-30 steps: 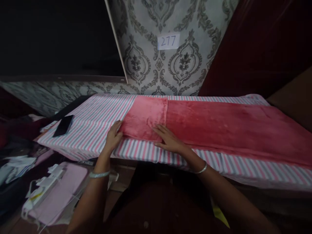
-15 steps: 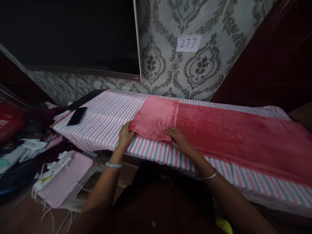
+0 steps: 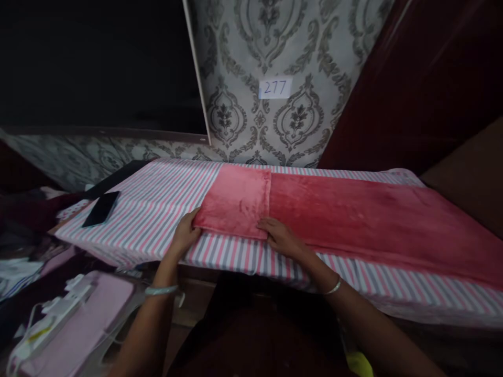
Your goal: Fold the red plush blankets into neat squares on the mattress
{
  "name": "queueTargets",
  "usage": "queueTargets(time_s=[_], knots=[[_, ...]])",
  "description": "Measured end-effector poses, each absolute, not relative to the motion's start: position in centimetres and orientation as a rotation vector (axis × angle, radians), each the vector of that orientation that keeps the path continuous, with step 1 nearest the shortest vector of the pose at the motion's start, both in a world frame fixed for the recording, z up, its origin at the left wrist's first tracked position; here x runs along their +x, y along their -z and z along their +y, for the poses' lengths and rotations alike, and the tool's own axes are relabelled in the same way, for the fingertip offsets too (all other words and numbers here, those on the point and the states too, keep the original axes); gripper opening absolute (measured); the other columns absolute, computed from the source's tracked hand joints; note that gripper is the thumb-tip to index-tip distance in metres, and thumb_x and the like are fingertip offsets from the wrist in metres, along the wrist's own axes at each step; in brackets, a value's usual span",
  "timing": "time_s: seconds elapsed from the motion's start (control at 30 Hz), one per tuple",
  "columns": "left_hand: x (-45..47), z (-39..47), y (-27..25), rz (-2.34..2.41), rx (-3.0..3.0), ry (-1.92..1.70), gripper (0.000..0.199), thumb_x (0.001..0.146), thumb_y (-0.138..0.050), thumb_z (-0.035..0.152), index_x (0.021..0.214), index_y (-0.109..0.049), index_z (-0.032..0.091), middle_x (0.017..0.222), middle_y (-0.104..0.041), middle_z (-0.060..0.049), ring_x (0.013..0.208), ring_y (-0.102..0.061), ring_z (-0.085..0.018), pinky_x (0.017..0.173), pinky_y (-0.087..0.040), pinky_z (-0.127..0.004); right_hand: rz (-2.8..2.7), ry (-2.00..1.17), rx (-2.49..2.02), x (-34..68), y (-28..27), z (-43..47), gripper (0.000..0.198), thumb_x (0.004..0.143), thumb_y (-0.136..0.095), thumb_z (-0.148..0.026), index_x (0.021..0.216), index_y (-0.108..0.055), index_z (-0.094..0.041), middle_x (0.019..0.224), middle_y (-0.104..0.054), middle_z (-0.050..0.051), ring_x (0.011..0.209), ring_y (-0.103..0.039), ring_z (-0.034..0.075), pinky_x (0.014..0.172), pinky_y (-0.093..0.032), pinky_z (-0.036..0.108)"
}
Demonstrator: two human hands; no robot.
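A long red plush blanket (image 3: pixel 365 225) lies along the table, its left end folded over into a paler flap (image 3: pixel 236 204). At the flap's near left corner, my left hand (image 3: pixel 185 234) closes on the fold, thumb along the front edge and fingers at the side. My right hand (image 3: pixel 282 238) holds the near right corner of the flap, fingers bent over the top and thumb by the front edge. The flap lies flat, its right hem running straight back from my right hand.
A striped cloth (image 3: pixel 149 209) covers the table. A black phone (image 3: pixel 101 209) lies on its left part. Behind are a large dark screen (image 3: pixel 98 68) and a wall with a paper marked 277 (image 3: pixel 275 87). At lower left, a power strip (image 3: pixel 58 317) rests on a pink stool (image 3: pixel 98 309).
The view has shifted, so the table and blanket appear further left and lower. Both hands stay at the same corners of the folded flap, which looks about the same.
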State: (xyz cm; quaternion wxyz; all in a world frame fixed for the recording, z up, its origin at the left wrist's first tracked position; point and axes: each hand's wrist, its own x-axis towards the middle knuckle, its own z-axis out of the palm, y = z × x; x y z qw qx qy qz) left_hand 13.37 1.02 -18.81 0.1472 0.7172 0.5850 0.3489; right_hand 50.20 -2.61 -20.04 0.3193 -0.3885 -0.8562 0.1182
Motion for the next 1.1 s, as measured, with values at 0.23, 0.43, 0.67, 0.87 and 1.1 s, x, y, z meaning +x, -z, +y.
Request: queueTargets(time_s=[0.23, 0.43, 0.67, 0.87, 1.1], knots=[[12.3, 4.2, 15.3, 1.548, 2.095, -1.13, 0.061, 0.093, -0.045, 0.048, 0.147, -0.053, 0.021, 0.155, -0.054, -0.012, 0.142, -0.051, -0.028, 0.117, -0.045, -0.047, -2.096, -0.241, -1.3, 48.2, 15.9, 0.7, 0.052, 0.095, -0.048, -0.019, 0.145, -0.059, -0.019, 0.144, -0.063, 0.013, 0.135, -0.056, 0.027, 0.114, -0.045, 0.048], [18.3, 7.5, 16.9, 1.727, 2.555, -0.642, 0.058, 0.096, -0.051, 0.045, 0.149, -0.053, 0.021, 0.16, -0.045, -0.016, 0.151, -0.038, -0.036, 0.121, -0.031, -0.065, -2.141, -0.181, -1.622, 46.1, 16.6, 4.0, 0.071, 0.101, -0.052, -0.047, 0.162, -0.034, -0.017, 0.168, -0.029, 0.018, 0.158, -0.02, 0.033, 0.123, -0.02, 0.064], [20.0, 5.8, 17.4, 1.86, 2.553, -0.186, 0.064, 0.102, -0.036, 0.04, 0.161, -0.035, 0.014, 0.169, -0.026, -0.015, 0.159, -0.02, -0.03, 0.123, -0.031, -0.058, -2.184, -0.242, -1.715, 47.1, 19.6, 4.3, 0.073, 0.103, -0.042, -0.054, 0.163, -0.03, -0.016, 0.171, -0.022, 0.013, 0.16, -0.014, 0.027, 0.126, -0.014, 0.058], [19.6, 6.8, 17.0, 1.87, 2.573, -0.127, 0.066, 0.101, -0.032, 0.038, 0.161, -0.033, 0.009, 0.17, -0.023, -0.017, 0.159, -0.019, -0.029, 0.121, -0.033, -0.058, -2.168, -0.336, -1.699, 46.8, 17.0, 4.1, 0.07, 0.102, -0.05, -0.05, 0.16, -0.037, -0.014, 0.169, -0.026, 0.016, 0.158, -0.02, 0.03, 0.125, -0.019, 0.059], [18.4, 10.4, 18.3, 1.755, 2.543, -0.45, 0.06, 0.1, -0.033, 0.04, 0.157, -0.044, 0.023, 0.163, -0.044, -0.01, 0.152, -0.039, -0.027, 0.118, -0.039, -0.056, -2.068, -0.234, -1.6, 45.2, 15.5, 0.4, 0.069, 0.092, -0.069, -0.05, 0.152, -0.05, -0.022, 0.162, -0.044, 0.009, 0.152, -0.035, 0.031, 0.121, -0.034, 0.055]])
